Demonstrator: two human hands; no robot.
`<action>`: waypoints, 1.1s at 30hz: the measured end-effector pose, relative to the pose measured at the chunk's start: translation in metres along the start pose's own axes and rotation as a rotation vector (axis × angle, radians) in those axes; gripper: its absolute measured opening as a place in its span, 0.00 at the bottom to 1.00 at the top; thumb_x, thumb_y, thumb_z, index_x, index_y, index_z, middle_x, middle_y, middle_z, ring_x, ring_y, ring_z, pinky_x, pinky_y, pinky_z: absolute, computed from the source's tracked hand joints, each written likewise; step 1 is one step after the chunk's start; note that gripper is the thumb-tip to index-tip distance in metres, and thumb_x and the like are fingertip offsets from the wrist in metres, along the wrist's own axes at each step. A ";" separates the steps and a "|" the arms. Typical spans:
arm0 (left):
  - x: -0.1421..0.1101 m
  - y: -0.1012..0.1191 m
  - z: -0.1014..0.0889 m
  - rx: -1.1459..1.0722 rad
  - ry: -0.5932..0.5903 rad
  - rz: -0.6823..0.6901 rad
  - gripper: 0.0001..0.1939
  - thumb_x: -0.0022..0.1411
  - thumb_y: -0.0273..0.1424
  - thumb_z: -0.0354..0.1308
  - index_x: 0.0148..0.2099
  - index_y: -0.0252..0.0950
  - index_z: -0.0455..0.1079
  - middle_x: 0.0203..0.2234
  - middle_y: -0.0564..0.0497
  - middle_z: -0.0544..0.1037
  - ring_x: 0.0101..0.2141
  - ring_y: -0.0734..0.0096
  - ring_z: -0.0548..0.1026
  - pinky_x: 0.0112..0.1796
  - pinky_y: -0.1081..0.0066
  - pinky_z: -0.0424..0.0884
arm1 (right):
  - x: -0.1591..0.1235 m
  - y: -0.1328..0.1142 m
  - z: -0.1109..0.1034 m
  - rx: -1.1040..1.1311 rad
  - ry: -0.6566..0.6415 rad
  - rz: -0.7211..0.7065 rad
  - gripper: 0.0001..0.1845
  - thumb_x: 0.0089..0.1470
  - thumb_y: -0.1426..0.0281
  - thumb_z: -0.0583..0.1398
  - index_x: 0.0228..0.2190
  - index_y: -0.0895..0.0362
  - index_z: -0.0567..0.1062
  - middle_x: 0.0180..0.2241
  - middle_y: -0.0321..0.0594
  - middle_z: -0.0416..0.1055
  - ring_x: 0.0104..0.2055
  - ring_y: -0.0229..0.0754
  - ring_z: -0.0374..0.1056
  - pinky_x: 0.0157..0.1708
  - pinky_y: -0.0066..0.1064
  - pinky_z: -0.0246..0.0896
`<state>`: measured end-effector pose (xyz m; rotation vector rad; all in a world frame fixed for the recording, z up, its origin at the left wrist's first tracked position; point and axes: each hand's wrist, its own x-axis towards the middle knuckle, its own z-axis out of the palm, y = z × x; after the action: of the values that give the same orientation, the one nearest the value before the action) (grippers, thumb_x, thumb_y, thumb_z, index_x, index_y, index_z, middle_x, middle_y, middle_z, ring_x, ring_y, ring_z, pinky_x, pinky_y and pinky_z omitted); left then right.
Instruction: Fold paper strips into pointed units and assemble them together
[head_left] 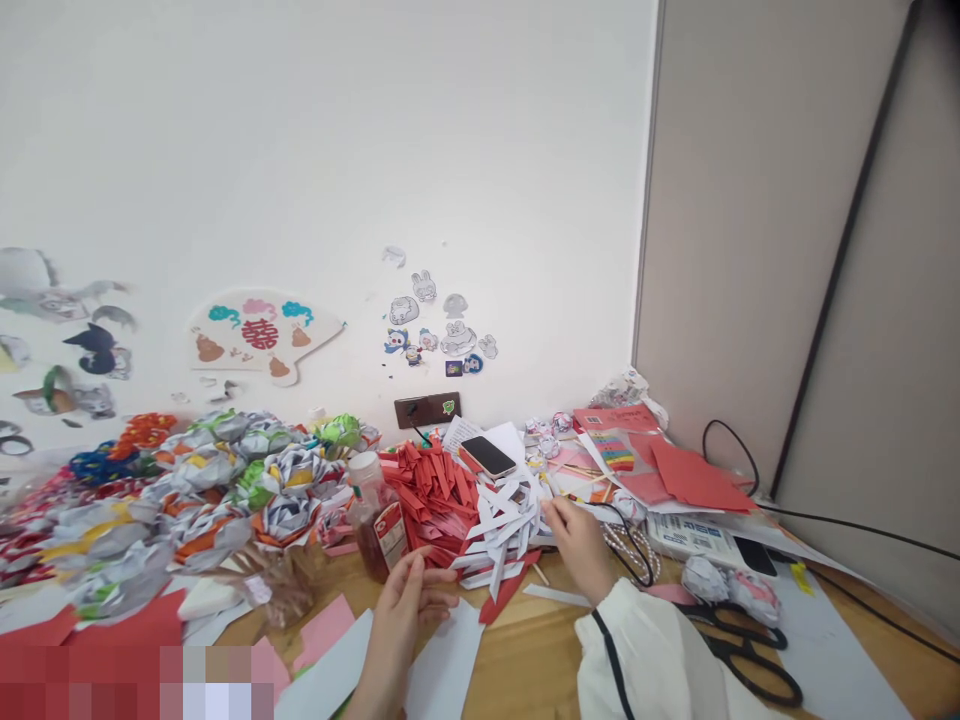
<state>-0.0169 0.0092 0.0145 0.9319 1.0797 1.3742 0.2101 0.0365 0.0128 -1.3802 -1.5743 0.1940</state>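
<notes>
Head view: right hand (577,540), fingers curled, picks at the heap of folded white paper strips (504,525); left hand (405,600), half open and holding nothing, hovers beside the red folded strips (435,485). Sorting seems underway; next needs a pinch on one strip. Wooden bench (540,665) meets a white wall (375,150).

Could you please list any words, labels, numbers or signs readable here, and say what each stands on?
"囍", in red: on the fan-shaped paper cutout stuck on the wall.
Label on the bottle: print too small to read.
White printed box right of the right hand: text blurred, unreadable.
Red booklet near the wall: print too small to read.
Cartoon stickers: no legible words.
</notes>
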 end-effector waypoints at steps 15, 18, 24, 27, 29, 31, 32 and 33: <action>-0.003 0.005 -0.004 0.029 0.103 0.119 0.24 0.41 0.47 0.60 0.36 0.36 0.63 0.19 0.53 0.77 0.17 0.70 0.74 0.19 0.74 0.68 | -0.059 -0.035 0.068 0.004 -0.626 -0.870 0.19 0.46 0.63 0.61 0.41 0.54 0.69 0.38 0.39 0.72 0.42 0.41 0.62 0.45 0.30 0.51; -0.004 0.007 -0.003 0.032 0.113 0.111 0.24 0.40 0.47 0.60 0.36 0.36 0.63 0.18 0.53 0.76 0.17 0.69 0.73 0.19 0.73 0.67 | -0.060 -0.030 0.075 -0.051 -0.574 -0.922 0.12 0.48 0.61 0.59 0.35 0.54 0.72 0.30 0.36 0.74 0.35 0.39 0.64 0.40 0.30 0.53; -0.002 0.008 -0.006 0.055 0.118 0.128 0.24 0.40 0.48 0.60 0.35 0.36 0.64 0.19 0.53 0.76 0.17 0.69 0.73 0.19 0.74 0.67 | -0.060 -0.025 0.075 -0.181 -0.423 -0.990 0.11 0.55 0.67 0.52 0.27 0.56 0.72 0.21 0.35 0.70 0.25 0.37 0.61 0.24 0.26 0.51; 0.000 0.006 -0.011 0.076 0.124 0.151 0.23 0.44 0.47 0.58 0.37 0.36 0.64 0.20 0.52 0.75 0.19 0.68 0.73 0.20 0.73 0.67 | -0.060 -0.027 0.072 -0.249 -0.326 -0.902 0.13 0.54 0.72 0.51 0.21 0.57 0.69 0.17 0.36 0.66 0.22 0.37 0.59 0.20 0.27 0.48; 0.001 0.005 -0.014 0.093 0.177 0.189 0.21 0.46 0.46 0.57 0.37 0.36 0.64 0.22 0.51 0.75 0.22 0.69 0.73 0.21 0.73 0.67 | -0.058 -0.031 0.066 -0.218 -0.264 -0.817 0.11 0.53 0.74 0.50 0.22 0.57 0.69 0.18 0.37 0.67 0.23 0.38 0.60 0.22 0.28 0.50; 0.002 0.003 -0.017 0.098 0.275 0.262 0.19 0.48 0.44 0.56 0.38 0.37 0.63 0.27 0.50 0.75 0.26 0.68 0.73 0.24 0.73 0.68 | -0.056 -0.037 0.057 -0.137 -0.195 -0.683 0.10 0.53 0.74 0.50 0.26 0.57 0.69 0.21 0.38 0.68 0.26 0.39 0.61 0.24 0.28 0.51; 0.002 0.002 -0.016 0.103 0.328 0.299 0.18 0.48 0.44 0.56 0.38 0.38 0.63 0.29 0.50 0.74 0.28 0.68 0.73 0.25 0.73 0.69 | -0.054 -0.040 0.053 -0.091 -0.155 -0.594 0.09 0.53 0.74 0.50 0.26 0.57 0.69 0.22 0.38 0.68 0.26 0.39 0.61 0.25 0.28 0.52; 0.001 0.000 -0.015 0.113 0.368 0.329 0.18 0.48 0.43 0.57 0.38 0.38 0.63 0.31 0.50 0.74 0.30 0.67 0.73 0.26 0.73 0.69 | -0.053 -0.043 0.049 -0.042 -0.109 -0.505 0.09 0.53 0.75 0.50 0.27 0.56 0.69 0.23 0.38 0.68 0.27 0.39 0.61 0.26 0.29 0.52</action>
<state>-0.0312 0.0089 0.0100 0.9939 1.3318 1.8216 0.1381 0.0012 -0.0125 -0.9742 -1.9727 -0.0728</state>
